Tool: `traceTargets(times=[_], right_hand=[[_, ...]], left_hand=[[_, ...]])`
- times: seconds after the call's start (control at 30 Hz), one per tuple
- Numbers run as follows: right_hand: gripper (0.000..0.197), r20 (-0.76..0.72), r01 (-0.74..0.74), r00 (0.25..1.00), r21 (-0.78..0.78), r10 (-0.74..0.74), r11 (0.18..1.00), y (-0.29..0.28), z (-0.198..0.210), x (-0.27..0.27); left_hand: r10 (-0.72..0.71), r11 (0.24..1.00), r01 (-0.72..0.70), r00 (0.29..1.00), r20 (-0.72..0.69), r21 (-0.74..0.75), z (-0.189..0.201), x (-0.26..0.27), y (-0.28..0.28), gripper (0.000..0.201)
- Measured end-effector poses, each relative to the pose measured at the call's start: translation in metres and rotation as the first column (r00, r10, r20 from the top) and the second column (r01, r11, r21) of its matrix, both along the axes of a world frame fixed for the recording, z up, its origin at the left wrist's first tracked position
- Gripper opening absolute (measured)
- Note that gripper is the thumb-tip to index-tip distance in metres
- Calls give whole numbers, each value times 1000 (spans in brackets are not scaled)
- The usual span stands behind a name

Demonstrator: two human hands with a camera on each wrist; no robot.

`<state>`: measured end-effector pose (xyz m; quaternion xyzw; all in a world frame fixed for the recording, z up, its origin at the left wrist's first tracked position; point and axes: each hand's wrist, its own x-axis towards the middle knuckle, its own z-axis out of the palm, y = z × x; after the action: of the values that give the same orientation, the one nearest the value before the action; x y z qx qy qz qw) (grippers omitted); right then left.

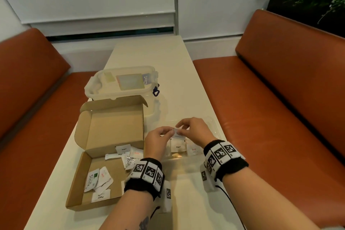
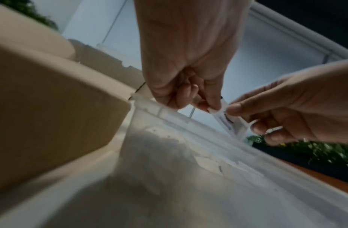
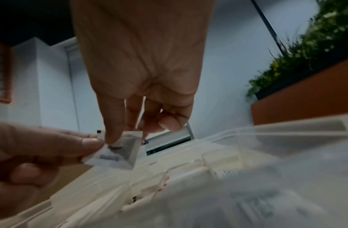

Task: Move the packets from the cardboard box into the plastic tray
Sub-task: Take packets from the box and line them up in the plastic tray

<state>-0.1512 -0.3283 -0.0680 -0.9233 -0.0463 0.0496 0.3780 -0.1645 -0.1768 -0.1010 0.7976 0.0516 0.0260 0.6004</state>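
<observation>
A: From the head view?

B: Both hands raised over the clear shallow plastic tray (image 1: 212, 132) on the pale narrow counter (image 1: 149, 58). Left hand (image 1: 158, 142) and right hand (image 1: 194, 130) pinching one small white paper packet (image 1: 176, 131) between fingertips. More packets lying flat in the tray (one printed "Pepper"), others loose in the open brown cardboard box (image 1: 110, 129) just left of the tray. Behind the box, a lidded translucent plastic container (image 1: 121, 82).

A: Left wrist?

B: Left hand (image 2: 188, 61) curled, thumb and forefinger nipping the packet (image 2: 226, 120) at its top edge; right hand (image 2: 298, 111) gripping the far side. Tray wall (image 2: 169, 123) below, box wall (image 2: 52, 100) alongside.

A: Right wrist?

B: Right hand (image 3: 142, 74) pinching the packet (image 3: 118, 151) from above, left hand (image 3: 32, 154) holding its corner. Packet clear of the tray (image 3: 247, 138), suspended above it. Blurred packets underneath.
</observation>
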Motion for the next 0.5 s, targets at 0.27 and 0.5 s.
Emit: traceTargets(times=[0.27, 0.5], right_hand=[[14, -85, -69, 995, -203, 53, 977, 10, -18, -4], [22, -65, -132, 991, -480, 115, 867, 22, -29, -3]], left_hand=[[88, 887, -127, 990, 107, 443, -14, -15, -4, 37], [110, 913, -92, 994, -21, 398, -16, -21, -2, 71]])
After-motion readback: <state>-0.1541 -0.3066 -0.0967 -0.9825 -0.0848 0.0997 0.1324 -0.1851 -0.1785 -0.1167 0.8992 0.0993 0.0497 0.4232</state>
